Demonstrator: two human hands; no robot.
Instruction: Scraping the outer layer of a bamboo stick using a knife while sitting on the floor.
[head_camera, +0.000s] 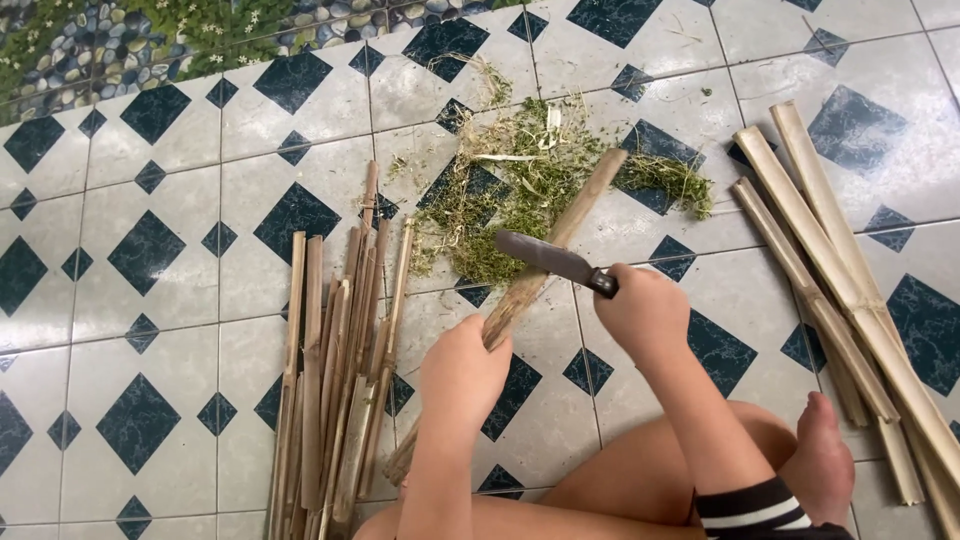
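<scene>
Bamboo strip (555, 250) held in left hand (462, 372) grip; right hand (645, 312) grips knife (552, 258) w/ blade on strip.

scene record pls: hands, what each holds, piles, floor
left hand: grips bamboo strip, tilted up and away
right hand: grips knife, blade laid across the strip
left pile: thin slats on the floor
right pile: wider slats
shavings: green heap beyond the strip
floor: pale tiles with dark diamonds
foot: bare, lower right
</scene>
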